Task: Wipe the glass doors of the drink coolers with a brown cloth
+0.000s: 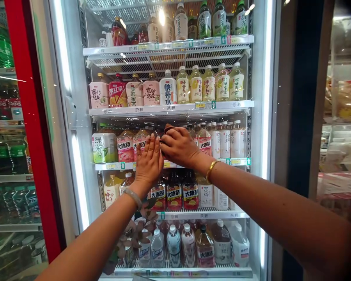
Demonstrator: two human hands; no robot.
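Observation:
My left hand (148,158) lies flat with its fingers stretched upward, seemingly against the glass door of a lit drinks fridge. A pale bangle (133,198) circles that wrist. Just to the right, touching or nearly touching it, my right hand (179,145) has its fingers curled over something dark and brown that is mostly hidden. That wrist wears a gold bangle (212,171). Behind both hands, the middle shelf bears a green tea bottle (104,146), red-labelled iced tea bottles (125,146) and white-labelled bottles (237,140).
Bottles line the upper shelf (169,109) and the lower shelf (204,215). A door handle (71,112) is at the left. Beyond a red frame (32,117) stands another stocked fridge. Packaged goods (348,97) show at the right. Leaf-like reflections (140,230) cross the glass.

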